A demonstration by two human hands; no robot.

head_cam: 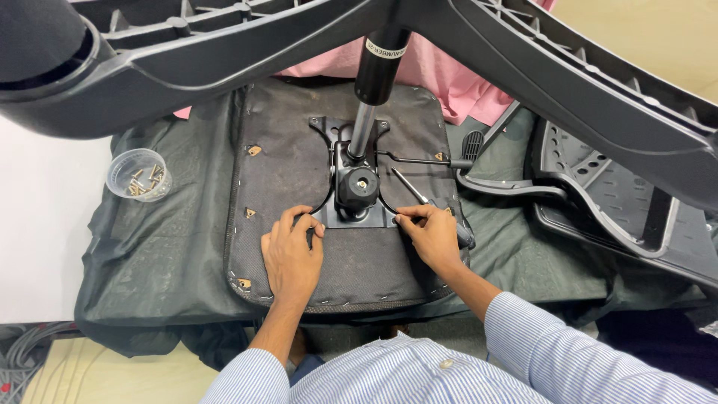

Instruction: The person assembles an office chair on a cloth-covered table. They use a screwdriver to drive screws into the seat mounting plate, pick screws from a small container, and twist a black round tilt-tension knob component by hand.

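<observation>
- Head view looks straight down at an upturned chair seat (299, 247), a rounded square covered underneath in dull black fabric, stapled along its rim, with small wooden patches showing at screw holes.
- It lies on a crumpled dark green cloth (149, 247) spread over a white table (37, 224); pink fabric (449, 75) lies beyond it.
- Ribbed black plastic legs of the chair base (561, 82) spread across the top of the view, close to the camera.
- To the right rests a perforated black plastic backrest shell (606, 202).
- A glossy black gas cylinder (380, 63) with a bare steel rod rises from the seat's middle towards the camera, its long axis near upright.
- The black metal mounting plate (351, 213) sits centred on the seat, flat, with a round knob and a thin lever rod running right.
- The left hand (292, 254) lies on the fabric, fingertips curled at the plate's near left corner, clamped on nothing visible.
- The right hand (432, 233) pinches at the plate's near right corner, fingers together around a screwdriver (410, 187); its thin steel shaft points up and left.
- A clear plastic cup (138, 174) of brass-coloured screws stands well to the left.
</observation>
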